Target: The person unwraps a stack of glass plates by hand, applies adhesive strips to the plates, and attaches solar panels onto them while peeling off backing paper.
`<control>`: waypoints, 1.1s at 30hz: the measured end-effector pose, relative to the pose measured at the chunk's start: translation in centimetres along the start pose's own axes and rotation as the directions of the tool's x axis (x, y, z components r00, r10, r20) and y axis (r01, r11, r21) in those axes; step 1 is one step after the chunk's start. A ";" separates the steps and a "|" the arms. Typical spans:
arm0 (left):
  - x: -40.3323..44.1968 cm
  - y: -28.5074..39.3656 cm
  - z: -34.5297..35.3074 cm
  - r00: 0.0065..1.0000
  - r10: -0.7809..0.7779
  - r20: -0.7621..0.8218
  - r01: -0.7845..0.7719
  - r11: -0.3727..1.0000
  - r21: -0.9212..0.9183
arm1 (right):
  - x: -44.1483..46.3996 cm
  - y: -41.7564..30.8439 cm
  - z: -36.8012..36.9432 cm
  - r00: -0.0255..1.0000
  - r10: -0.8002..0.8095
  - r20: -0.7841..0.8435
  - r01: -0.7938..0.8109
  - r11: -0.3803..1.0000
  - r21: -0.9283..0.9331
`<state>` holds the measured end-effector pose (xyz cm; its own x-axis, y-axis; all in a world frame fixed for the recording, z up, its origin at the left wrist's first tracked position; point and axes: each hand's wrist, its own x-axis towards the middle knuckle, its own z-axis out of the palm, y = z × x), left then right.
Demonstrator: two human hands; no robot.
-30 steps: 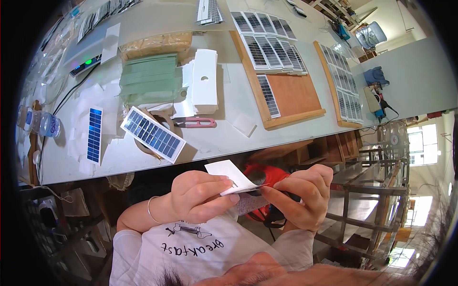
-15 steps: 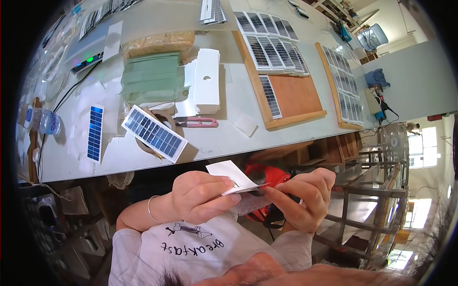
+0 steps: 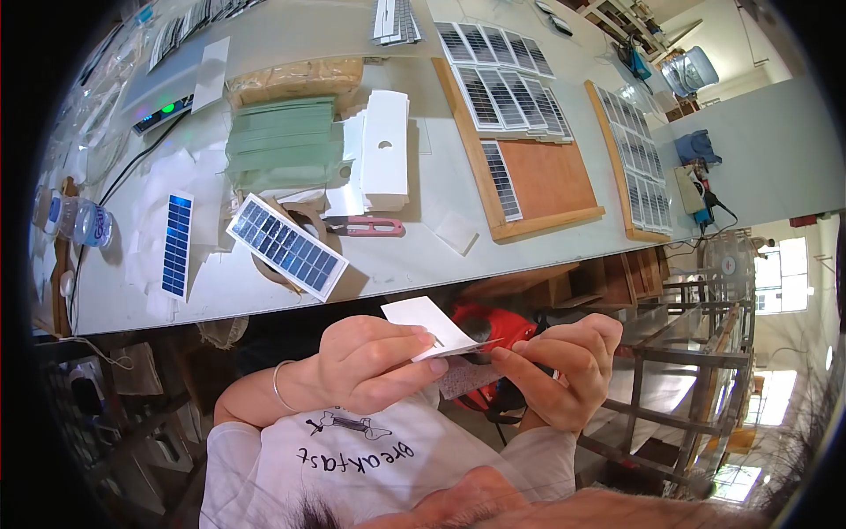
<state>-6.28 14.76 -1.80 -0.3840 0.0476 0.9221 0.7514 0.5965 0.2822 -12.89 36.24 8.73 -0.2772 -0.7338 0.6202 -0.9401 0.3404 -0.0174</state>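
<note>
My left hand (image 3: 374, 360), a bracelet at its wrist, pinches a folded-looking white card (image 3: 429, 323) between thumb and fingers, just past the table's front edge. A small dark slit shows in the card beside the thumb. My right hand (image 3: 568, 357) is closed in a pinch at the card's right tip, where a thin sliver sticks out; what exactly lies between those fingertips is too small to tell. On the table beyond, a small solar panel (image 3: 287, 247) leans across a roll of tape (image 3: 330, 231). Another narrow solar panel (image 3: 176, 245) lies to its left.
Pink-handled snips (image 3: 366, 227) lie behind the tape. Further back are a stack of green sheets (image 3: 280, 141) and a stack of white cards (image 3: 384, 172). Wooden trays (image 3: 542, 225) with solar panels stand to the right. A water bottle (image 3: 91, 224) is at the left.
</note>
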 end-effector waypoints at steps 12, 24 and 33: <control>-0.1 0.2 0.0 1.000 -0.022 0.012 0.022 0.999 -0.036 | -0.1 0.0 0.1 1.000 -0.008 -0.007 0.008 1.000 0.017; -0.1 0.1 0.2 1.000 -0.012 -0.011 0.012 1.000 -0.029 | -0.1 0.2 -0.4 0.999 0.031 0.005 -0.032 0.997 0.068; -0.1 0.1 0.4 1.000 -0.013 -0.027 0.013 1.000 -0.019 | 0.0 0.4 -0.1 1.000 0.005 0.006 -0.005 0.997 0.078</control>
<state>-6.34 15.13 -1.95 -0.3793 0.0184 0.9251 0.7565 0.5819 0.2986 -13.21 36.41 8.86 -0.2830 -0.7355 0.6155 -0.9512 0.2977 -0.0816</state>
